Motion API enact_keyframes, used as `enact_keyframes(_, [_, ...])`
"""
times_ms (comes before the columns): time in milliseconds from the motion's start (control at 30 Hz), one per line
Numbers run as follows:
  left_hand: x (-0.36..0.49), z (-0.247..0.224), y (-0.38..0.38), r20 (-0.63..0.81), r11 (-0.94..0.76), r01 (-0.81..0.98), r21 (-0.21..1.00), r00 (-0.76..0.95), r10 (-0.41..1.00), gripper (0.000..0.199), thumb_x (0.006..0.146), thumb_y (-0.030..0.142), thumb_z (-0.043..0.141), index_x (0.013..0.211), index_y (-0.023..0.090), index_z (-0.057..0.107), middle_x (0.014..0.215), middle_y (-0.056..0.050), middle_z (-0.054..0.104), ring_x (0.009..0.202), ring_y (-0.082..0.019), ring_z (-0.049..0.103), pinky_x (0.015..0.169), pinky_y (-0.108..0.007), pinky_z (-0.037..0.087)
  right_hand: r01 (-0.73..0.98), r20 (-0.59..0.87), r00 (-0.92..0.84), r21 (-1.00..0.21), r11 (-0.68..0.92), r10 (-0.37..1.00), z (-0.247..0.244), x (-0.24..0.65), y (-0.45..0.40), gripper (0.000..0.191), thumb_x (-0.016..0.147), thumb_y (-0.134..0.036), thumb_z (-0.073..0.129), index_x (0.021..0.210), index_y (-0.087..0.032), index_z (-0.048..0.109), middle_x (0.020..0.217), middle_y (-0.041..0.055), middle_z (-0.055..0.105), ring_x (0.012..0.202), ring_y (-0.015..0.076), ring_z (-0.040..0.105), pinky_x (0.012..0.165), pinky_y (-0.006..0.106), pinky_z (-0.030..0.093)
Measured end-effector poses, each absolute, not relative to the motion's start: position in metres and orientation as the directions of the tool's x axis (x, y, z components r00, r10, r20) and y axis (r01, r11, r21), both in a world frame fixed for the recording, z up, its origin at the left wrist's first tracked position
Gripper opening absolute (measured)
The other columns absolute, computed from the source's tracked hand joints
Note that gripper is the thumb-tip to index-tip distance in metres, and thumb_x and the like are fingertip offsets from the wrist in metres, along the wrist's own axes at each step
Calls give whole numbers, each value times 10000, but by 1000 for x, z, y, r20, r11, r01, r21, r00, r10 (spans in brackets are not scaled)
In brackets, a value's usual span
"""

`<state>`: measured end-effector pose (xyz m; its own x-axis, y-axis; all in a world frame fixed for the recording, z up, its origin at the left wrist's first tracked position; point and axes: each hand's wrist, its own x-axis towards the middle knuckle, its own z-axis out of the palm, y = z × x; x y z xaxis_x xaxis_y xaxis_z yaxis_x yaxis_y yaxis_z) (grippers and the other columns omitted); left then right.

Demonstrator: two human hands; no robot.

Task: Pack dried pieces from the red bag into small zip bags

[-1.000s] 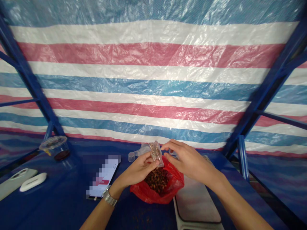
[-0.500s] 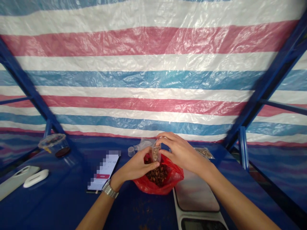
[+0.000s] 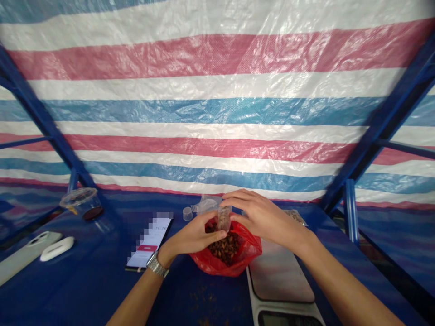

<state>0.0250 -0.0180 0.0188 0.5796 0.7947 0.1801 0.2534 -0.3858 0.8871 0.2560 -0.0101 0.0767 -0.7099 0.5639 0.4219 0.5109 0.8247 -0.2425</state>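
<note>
Above an opened red plastic bag (image 3: 220, 268), my left hand (image 3: 193, 233) pinches a small clear plastic bag (image 3: 224, 218) between thumb and fingers. Light brown bits show through its plastic. My right hand (image 3: 253, 215) comes from the other side, thumb and fingers closed around the top of the clear bag. Many dark brown, nut-like pieces (image 3: 226, 248) fill the red bag beneath; their exact kind I cannot make out. Some of them are hidden behind my left hand.
A digital scale (image 3: 283, 276) stands right of the red bag, with a flat clear packet (image 3: 296, 217) beyond it. Behind my left hand are a small clear cup (image 3: 187, 213) and clear plastic bags (image 3: 205, 203). Leftward lie phones (image 3: 149, 242), a white case (image 3: 57, 249) and a round tub (image 3: 79, 201).
The view has shifted slightly. Both hands stay on the clear bag, and my right fingers have moved only a little at its top.
</note>
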Motion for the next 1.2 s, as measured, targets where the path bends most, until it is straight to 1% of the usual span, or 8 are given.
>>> enact_keyframes(100, [28, 18, -19, 165, -353, 216, 910, 594, 787, 505, 871, 432, 792, 1315, 225, 673, 1294, -88, 716, 1185, -279, 650, 1090, -405, 454, 520, 390, -723, -235, 821, 570, 79, 256, -10, 169, 992, -135, 634, 1076, -247, 730, 1151, 29, 733, 1121, 208, 666, 1030, 383, 499])
enact_keyframes(167, [29, 17, -18, 163, -346, 215, 913, 586, 794, 493, 844, 428, 819, 1274, 222, 691, 1265, -85, 721, 1178, -280, 651, 1093, -410, 454, 532, 395, -717, -223, 817, 575, 80, 257, -10, 134, 991, -156, 647, 1057, -238, 729, 1078, 30, 731, 1077, 212, 668, 1004, 388, 504])
enact_keyframes(267, [28, 15, -18, 159, -351, 238, 906, 575, 803, 433, 847, 435, 814, 1206, 215, 713, 1208, -80, 727, 1165, -284, 649, 1089, -420, 456, 526, 423, -705, -226, 820, 569, 81, 257, -11, 158, 1013, -188, 623, 1127, -249, 715, 1094, 34, 720, 1084, 211, 662, 998, 383, 503])
enact_keyframes(433, [25, 16, -18, 172, -357, 218, 909, 583, 794, 590, 811, 438, 850, 1324, 217, 658, 1262, -94, 701, 1172, -294, 635, 1068, -418, 465, 497, 430, -710, -256, 829, 558, 84, 256, -14, 198, 1007, -117, 592, 1101, -244, 712, 1078, 22, 706, 1058, 188, 658, 969, 342, 500])
enact_keyframes(633, [24, 16, -15, 189, -331, 137, 933, 598, 779, 610, 844, 458, 822, 1370, 207, 643, 1273, -97, 696, 1210, -292, 628, 1098, -418, 439, 498, 413, -713, -269, 824, 566, 81, 256, -13, 148, 999, -100, 586, 1025, -218, 671, 1047, 24, 710, 1007, 198, 651, 926, 349, 486])
enact_keyframes(767, [23, 12, -14, 192, -339, 171, 925, 561, 805, 676, 807, 446, 860, 1400, 219, 629, 1348, -101, 678, 1273, -305, 603, 1151, -439, 402, 477, 424, -714, -289, 830, 558, 81, 255, -15, 215, 1016, -95, 546, 1109, -238, 677, 1077, 24, 717, 1019, 193, 651, 913, 335, 483])
enact_keyframes(1033, [24, 11, -13, 223, -373, 170, 912, 558, 799, 529, 866, 383, 807, 1356, 236, 672, 1313, -80, 707, 1261, -287, 619, 1166, -427, 396, 484, 414, -731, -246, 840, 543, 80, 252, -13, 218, 1010, -80, 540, 1028, -217, 709, 998, 29, 720, 952, 198, 655, 879, 344, 494])
enact_keyframes(1200, [24, 9, -12, 229, -388, 199, 900, 542, 808, 472, 909, 367, 758, 1355, 240, 671, 1374, -81, 685, 1299, -283, 594, 1181, -422, 374, 470, 424, -731, -256, 845, 535, 78, 252, -13, 280, 1002, -63, 536, 1151, -236, 699, 1122, 38, 723, 1035, 197, 657, 922, 342, 494])
